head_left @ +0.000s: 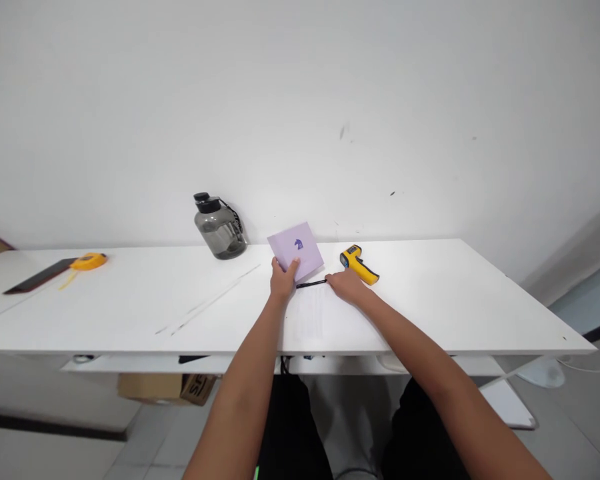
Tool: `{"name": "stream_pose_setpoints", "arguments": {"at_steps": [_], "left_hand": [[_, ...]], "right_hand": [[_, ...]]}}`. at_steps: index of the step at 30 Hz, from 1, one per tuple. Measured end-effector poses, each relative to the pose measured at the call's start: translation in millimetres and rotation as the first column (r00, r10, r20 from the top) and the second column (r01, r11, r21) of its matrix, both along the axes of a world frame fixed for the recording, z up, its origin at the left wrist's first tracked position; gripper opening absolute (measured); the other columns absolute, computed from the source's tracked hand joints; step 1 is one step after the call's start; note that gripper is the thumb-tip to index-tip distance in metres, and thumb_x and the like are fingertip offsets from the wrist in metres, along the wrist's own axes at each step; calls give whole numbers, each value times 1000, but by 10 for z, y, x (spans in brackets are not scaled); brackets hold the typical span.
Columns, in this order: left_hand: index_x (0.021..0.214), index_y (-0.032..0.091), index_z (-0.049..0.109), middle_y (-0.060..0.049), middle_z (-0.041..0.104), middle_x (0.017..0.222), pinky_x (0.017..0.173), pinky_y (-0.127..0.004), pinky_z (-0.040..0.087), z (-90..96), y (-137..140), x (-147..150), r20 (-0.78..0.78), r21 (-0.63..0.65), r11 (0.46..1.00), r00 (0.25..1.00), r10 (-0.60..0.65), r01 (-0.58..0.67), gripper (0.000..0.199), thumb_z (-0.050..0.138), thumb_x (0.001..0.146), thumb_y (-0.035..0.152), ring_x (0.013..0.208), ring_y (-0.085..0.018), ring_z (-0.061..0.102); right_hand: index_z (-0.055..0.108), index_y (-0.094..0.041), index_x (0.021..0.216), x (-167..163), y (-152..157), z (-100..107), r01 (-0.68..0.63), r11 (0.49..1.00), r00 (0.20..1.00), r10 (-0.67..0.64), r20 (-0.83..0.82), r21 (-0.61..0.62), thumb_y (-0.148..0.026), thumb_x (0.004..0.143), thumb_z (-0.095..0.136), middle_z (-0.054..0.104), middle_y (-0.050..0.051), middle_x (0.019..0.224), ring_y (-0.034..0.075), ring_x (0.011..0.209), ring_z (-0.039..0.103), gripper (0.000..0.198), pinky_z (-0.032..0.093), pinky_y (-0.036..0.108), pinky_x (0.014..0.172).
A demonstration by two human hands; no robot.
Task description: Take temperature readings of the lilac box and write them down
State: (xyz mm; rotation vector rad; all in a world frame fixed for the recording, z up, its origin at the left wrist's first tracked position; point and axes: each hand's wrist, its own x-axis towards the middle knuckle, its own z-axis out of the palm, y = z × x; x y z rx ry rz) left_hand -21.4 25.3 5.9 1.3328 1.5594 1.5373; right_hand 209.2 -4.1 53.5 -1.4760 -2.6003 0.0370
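My left hand (283,277) grips the lower left part of a light purple card or booklet (307,250) with a dark horse-head mark on it, thumb on the front. The card is tilted above the white table. A black pen (311,284) is pinched at its right end by my right hand (347,284), its other end pointing toward my left hand. Just behind my right hand lies a yellow and black infrared thermometer (361,265). A faintly printed white sheet (305,317) appears to lie on the table below the pen.
A grey water bottle (223,233) stands near the wall. Toward the left lie an orange tape measure (89,261) and a long dark flat object (43,276). The white table (480,307) has its front edge close to me; a cardboard box (153,387) sits below.
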Motion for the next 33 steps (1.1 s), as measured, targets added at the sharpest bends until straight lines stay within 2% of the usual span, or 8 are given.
{"name": "stream_pose_setpoints", "arguments": {"at_steps": [4,7,10,12,16,22,26,33], "left_hand": [[136,30,51,-15,72,144,122,-54,46,79,5,91,7,-132,980,988,153,-150,74,73,85,78,140,-36,67],[135,31,50,-16,72,146,127,-60,38,134,50,185,-51,-151,967,978,200,-206,75,72,84,81,144,-41,64],[137,31,48,-15,72,146,130,-62,35,166,121,254,-121,-136,976,981,153,-169,77,78,81,76,142,-43,66],[140,29,46,-18,69,151,131,-63,32,173,163,274,-149,-133,978,979,139,-159,81,80,80,73,145,-45,63],[136,30,48,-14,71,145,130,-62,35,166,198,272,-174,-144,981,979,106,-132,77,82,80,71,141,-44,66],[143,29,45,-14,68,150,132,-63,32,142,184,258,-172,-150,982,981,89,-115,83,82,81,71,144,-44,63],[149,29,42,-15,68,151,135,-63,28,148,171,265,-156,-162,981,985,79,-105,90,84,81,70,149,-44,60],[155,29,36,-13,62,162,135,-58,29,293,70,339,-220,-204,973,973,65,-111,90,79,85,65,153,-40,56]], "right_hand": [[74,-18,122,197,-29,-34,-60,994,991,70,-112,90,-19,108,48,81,15,102,28,97,74,30,49,40,94],[73,-20,116,274,-99,-139,57,974,810,83,-580,220,-40,104,53,79,12,98,28,94,72,30,53,41,88],[68,-25,94,229,-189,-256,165,985,537,-45,-842,53,-63,98,59,65,1,71,22,68,62,39,50,36,70],[63,-26,80,176,-230,-303,76,994,501,-108,-859,-80,-67,97,58,60,-1,65,21,65,60,44,48,34,66],[72,-24,103,128,-233,-326,-150,946,444,-196,-874,-289,-63,103,48,72,0,73,17,58,56,46,46,32,62],[73,-23,83,109,-207,-275,-149,875,540,-318,-779,-461,-48,94,62,80,3,81,18,69,62,30,46,31,66],[64,-24,64,97,-217,-267,-120,898,575,-285,-767,-424,-55,96,59,65,1,62,18,63,56,46,45,33,65],[58,-24,63,131,-223,-268,-139,917,636,-208,-743,-375,-52,95,60,54,-2,60,18,64,51,42,43,33,65]]}}
